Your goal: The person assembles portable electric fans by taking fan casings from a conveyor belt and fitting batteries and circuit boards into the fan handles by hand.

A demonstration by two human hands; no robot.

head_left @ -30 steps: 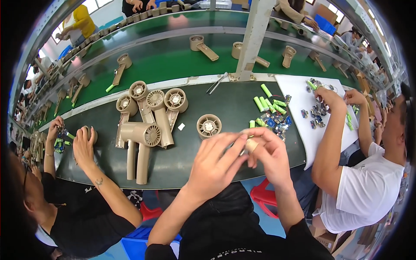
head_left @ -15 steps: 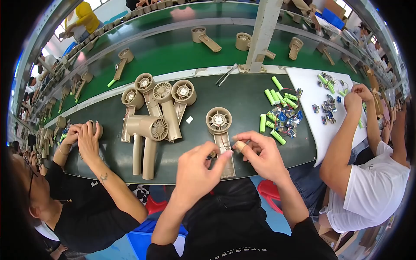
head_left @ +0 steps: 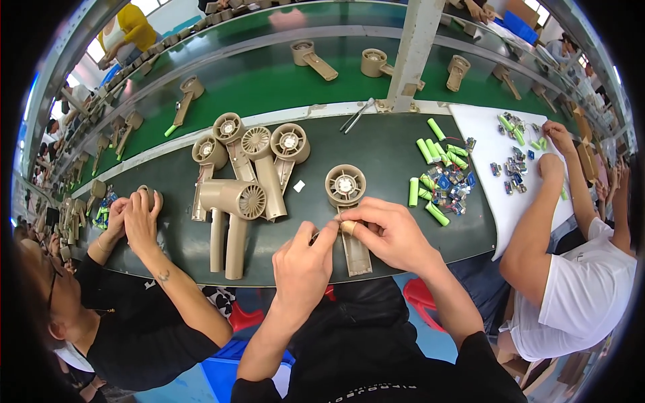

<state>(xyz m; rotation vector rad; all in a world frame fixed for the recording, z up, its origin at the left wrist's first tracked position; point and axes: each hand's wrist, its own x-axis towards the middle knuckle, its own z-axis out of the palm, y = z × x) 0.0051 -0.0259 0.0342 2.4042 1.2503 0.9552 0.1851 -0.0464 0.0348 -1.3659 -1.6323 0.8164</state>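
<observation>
A beige handheld fan housing (head_left: 356,258) lies in front of me, its round fan head away from me and its open, trough-like handle toward me. Over the upper part of that handle, my left hand (head_left: 302,262) and my right hand (head_left: 393,235) meet, fingertips pinched together. A small dark bit shows between the left fingers, too covered to name. Whatever the right fingertips grip is hidden. One right finger wears a tan wrap (head_left: 349,228).
Several beige fan housings (head_left: 236,199) are piled left of centre, beside a white scrap (head_left: 299,186). Green battery cells (head_left: 413,192) and small circuit boards (head_left: 457,188) lie at right, tweezers (head_left: 357,115) at the back. Co-workers' hands (head_left: 140,218) flank me. A post (head_left: 411,57) stands before the green conveyor (head_left: 242,80).
My hands, apart before, have come together over the handle; the right fingers have closed into a pinch. The co-worker's hands at right have moved apart over the white sheet.
</observation>
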